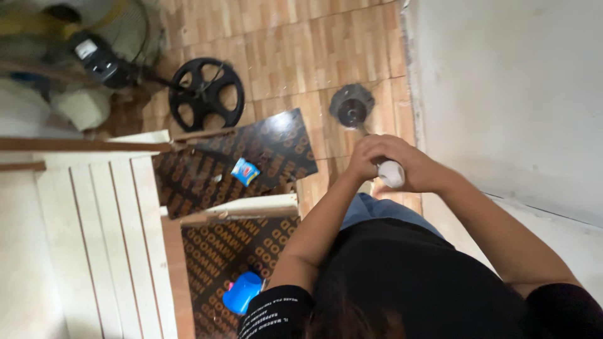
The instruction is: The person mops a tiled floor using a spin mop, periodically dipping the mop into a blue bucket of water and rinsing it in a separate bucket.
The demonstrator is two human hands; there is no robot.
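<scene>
Down by the wall | both hands, left and right, wrapped tight around a white handle | round head planted on the floor | looks mid-job, nowhere near finished

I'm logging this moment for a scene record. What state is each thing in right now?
Left hand: closed around the white handle.
Right hand: closed around the same handle.
White handle: upright, gripped by both hands.
Round tool head: down on the wooden floor.
Blue container: lying on the dark patterned board.
Small blue packet: lying flat.
Black round fan base: flat on the floor.
</scene>
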